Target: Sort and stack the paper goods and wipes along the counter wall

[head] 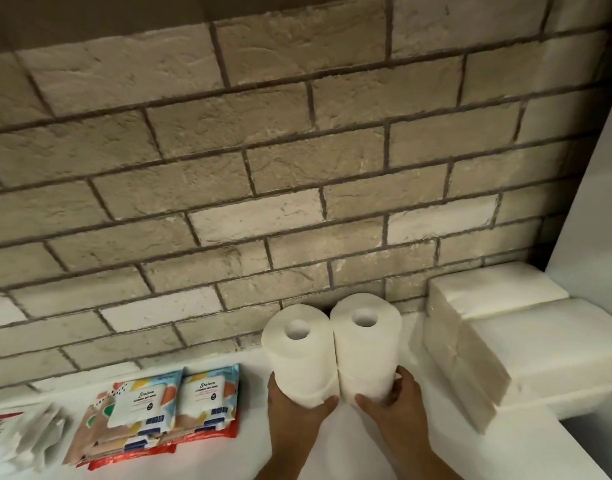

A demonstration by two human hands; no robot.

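Rolls (299, 355) in curled left hand (295, 408), right hand (392, 405)

The left wet-wipes pack (140, 403) and right wet-wipes pack (207, 393) each read, roughly, "Stalove" above "CLEANING WET WIPES"; smaller print is unreadable.

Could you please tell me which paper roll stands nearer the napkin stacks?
The right roll, in the right hand; the left roll neighbours the wipes.

A white upright paper roll (297, 358) is standing side by side with, and touching, a second white paper roll (366, 348). Colourful flat wipe packs (159, 407) are lying stacked to their left; white folded napkin stacks (505, 344) are sitting to their right.
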